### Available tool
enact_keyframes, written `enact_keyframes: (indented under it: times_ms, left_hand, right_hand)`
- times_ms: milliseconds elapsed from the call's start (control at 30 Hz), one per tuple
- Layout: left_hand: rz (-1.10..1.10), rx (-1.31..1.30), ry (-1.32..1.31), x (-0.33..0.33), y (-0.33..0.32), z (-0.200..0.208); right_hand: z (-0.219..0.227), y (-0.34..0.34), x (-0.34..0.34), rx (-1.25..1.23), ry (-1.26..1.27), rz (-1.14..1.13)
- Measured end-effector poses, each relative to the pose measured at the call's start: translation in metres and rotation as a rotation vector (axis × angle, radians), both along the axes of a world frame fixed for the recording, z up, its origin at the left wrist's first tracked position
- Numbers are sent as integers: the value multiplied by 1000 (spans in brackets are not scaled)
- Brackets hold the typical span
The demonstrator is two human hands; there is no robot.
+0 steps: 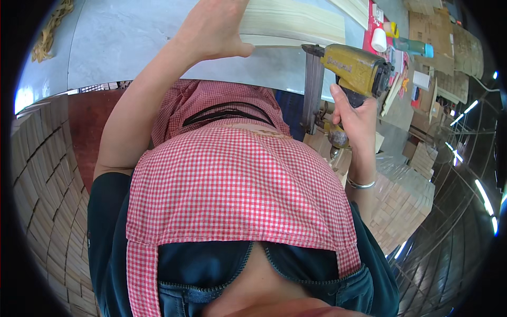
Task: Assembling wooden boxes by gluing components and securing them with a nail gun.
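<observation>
My right hand (355, 113) is wrapped round the grip of a yellow and black air nail gun (354, 66). Its nose points left, near the corner of a pale wooden board (296, 25) on the table. At the top edge my left hand (217, 26) lies by the board's left end. Its thumb is stretched out along the board's near edge, while the other fingers are mostly cut off by the frame. A thin wooden strip (274, 40) runs along the board's near side.
The grey-white tabletop (121, 39) has yellowish straps (50, 34) at far left. Beyond the nail gun are a white cup (378, 40), a teal-capped bottle (412, 47) and cardboard (430, 37). Stacked wood stands at left (47, 174) and lower right (398, 203).
</observation>
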State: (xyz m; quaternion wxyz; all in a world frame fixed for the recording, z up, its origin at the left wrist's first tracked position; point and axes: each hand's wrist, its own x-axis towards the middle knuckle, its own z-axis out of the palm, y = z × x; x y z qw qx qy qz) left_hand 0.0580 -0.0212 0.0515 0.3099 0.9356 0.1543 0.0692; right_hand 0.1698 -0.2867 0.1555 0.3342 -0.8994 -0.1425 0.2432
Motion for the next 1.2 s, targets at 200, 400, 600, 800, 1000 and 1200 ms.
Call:
enact_keyframes:
  times_ms: [200,400,600,800,1000,1200]
  left_hand:
    - [2,-253,-79,-20,12,-25]
    - [-1,-407,-252,-34,12,-53]
    - [2,-459,-405,-32,5,-59]
    - [26,-453,-424,-29,1,-63]
    - [37,-412,-580,-26,-2,-72]
    - [48,-419,-628,-27,-5,-77]
  right_hand:
    - [14,14,-9,-35,-45,48]
    - [12,28,-27,-7,-95,248]
    - [4,44,-36,11,-76,427]
    - [4,50,-39,-6,-85,407]
    - [8,55,-47,-65,-82,364]
    - [23,73,-40,-106,-155,430]
